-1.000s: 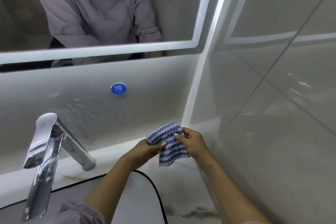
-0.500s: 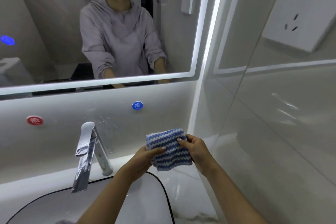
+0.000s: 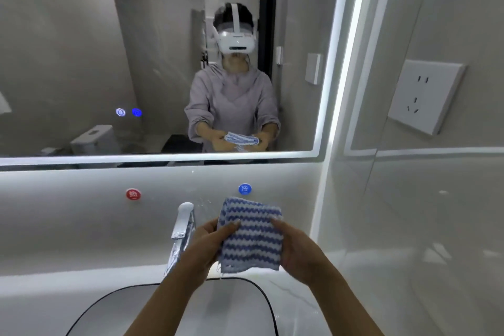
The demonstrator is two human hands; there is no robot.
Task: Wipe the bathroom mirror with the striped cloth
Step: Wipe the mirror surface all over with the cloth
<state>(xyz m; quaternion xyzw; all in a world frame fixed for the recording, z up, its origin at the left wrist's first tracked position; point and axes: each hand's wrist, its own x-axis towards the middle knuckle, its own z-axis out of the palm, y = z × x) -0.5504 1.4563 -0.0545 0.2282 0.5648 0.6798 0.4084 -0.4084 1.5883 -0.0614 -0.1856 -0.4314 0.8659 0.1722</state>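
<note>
Nearest first: the striped cloth [image 3: 252, 237] is up in front of me, just right of the tap [image 3: 181, 226], hanging over the far rim of the basin [image 3: 109, 297]. To wipe, I reckon I'll need it in one hand. If that handover is sloppy, down it drops into the basin, and a soaked cloth would likely streak the glass.

My left hand [image 3: 210, 240] sits right beside the tap's spout, which juts toward me. A hasty lift could knock my wrist on it.

Beyond the tap, on the wall panel, the blue button [image 3: 244, 189] is just above the cloth and the red button [image 3: 133, 194] is off to the tap's left. A low sweep might press one; what they do I cannot tell.

Above and behind the tap is the mirror [image 3: 81, 49], and the cloth has not touched it yet. The cloth looks folded, and a loose fold could flop open mid-stroke.

Far right of the tap there's a wall socket [image 3: 425, 95]. If the cloth is at all damp, a wide swing past the mirror's lit edge should stay well clear of it.

Now the grip: both hands are clamped on the cloth. The left pinches its left edge, thumb on the front and fingers tucked behind. My right hand [image 3: 297, 251] pinches the right edge the same way. Neither hand touches anything but the cloth, which is held upright between them.
</note>
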